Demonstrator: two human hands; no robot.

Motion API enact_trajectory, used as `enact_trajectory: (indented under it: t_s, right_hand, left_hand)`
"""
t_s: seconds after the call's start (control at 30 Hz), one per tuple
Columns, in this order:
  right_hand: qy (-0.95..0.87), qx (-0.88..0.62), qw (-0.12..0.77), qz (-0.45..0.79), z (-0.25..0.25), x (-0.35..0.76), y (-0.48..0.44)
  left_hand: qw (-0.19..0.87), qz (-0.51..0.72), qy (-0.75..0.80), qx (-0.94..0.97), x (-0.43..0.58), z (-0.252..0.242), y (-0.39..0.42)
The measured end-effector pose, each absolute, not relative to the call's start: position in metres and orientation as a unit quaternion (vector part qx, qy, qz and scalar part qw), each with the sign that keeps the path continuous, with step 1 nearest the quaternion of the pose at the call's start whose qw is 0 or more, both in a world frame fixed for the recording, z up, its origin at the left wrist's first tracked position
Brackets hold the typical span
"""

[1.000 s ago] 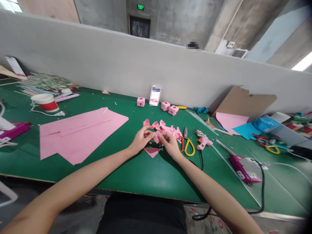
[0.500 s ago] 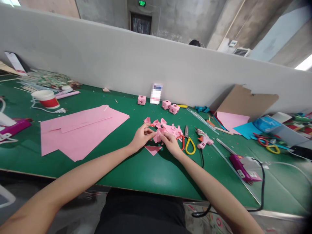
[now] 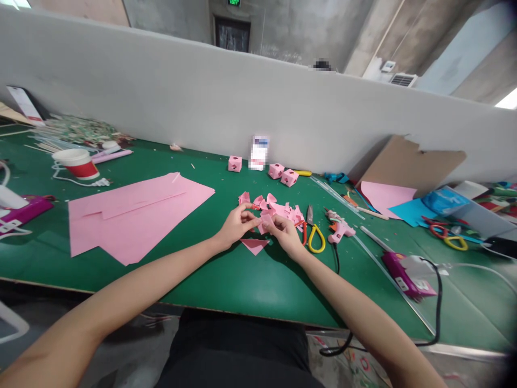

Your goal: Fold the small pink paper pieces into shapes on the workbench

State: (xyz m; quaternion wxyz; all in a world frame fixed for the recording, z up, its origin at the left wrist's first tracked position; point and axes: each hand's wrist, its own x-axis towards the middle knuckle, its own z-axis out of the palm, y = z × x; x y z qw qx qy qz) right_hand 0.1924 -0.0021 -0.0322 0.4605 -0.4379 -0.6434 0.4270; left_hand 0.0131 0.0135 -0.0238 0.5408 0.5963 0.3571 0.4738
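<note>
Between my hands is a small piece of pink paper (image 3: 265, 222). My left hand (image 3: 239, 225) pinches its left side, and my right hand (image 3: 285, 233) grips its right side with thumb and finger. Below it a pink paper triangle (image 3: 254, 246) lies flat on the green table (image 3: 226, 285). Just beyond my fingers is a heap of pink paper scraps (image 3: 286, 210). Scissors (image 3: 316, 237) with red and yellow handles lie right of my right hand, the red handle partly behind it. Farther back sit folded pink paper cubes (image 3: 235, 164) with cut-out openings.
Large pink sheets (image 3: 141, 218) lie at left, near a paper cup (image 3: 76, 164). To the right are a pink glue gun (image 3: 340, 228) with a black cable, a purple power strip (image 3: 407, 277), clear rods and cardboard (image 3: 410, 161). A grey partition (image 3: 181, 97) stands behind the table.
The held paper has turned a little and now looks smaller between my fingers. Both hands stay in nearly the same place. The view has shifted slightly.
</note>
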Motion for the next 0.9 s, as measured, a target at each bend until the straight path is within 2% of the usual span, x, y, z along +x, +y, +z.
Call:
enact_trajectory:
  t_s: [0.13,0.37,0.7,0.9]
  right_hand:
    - [-0.636,-0.445,0.459,0.433,-0.036,0.191,0.001]
    - [-0.601,-0.423,0.511,0.446,-0.036,0.191,0.0]
    - [-0.586,-0.447,0.52,0.431,-0.035,0.189,0.0]
    - [-0.586,-0.467,0.511,0.421,-0.033,0.188,-0.001]
  left_hand:
    - [0.539,0.483,0.373,0.581,0.012,-0.023,0.014]
    - [0.542,0.514,0.369,0.553,0.013,-0.03,0.019]
    - [0.356,0.496,0.389,0.69,0.012,-0.033,0.015]
    - [0.376,0.511,0.39,0.668,0.013,-0.029,0.012]
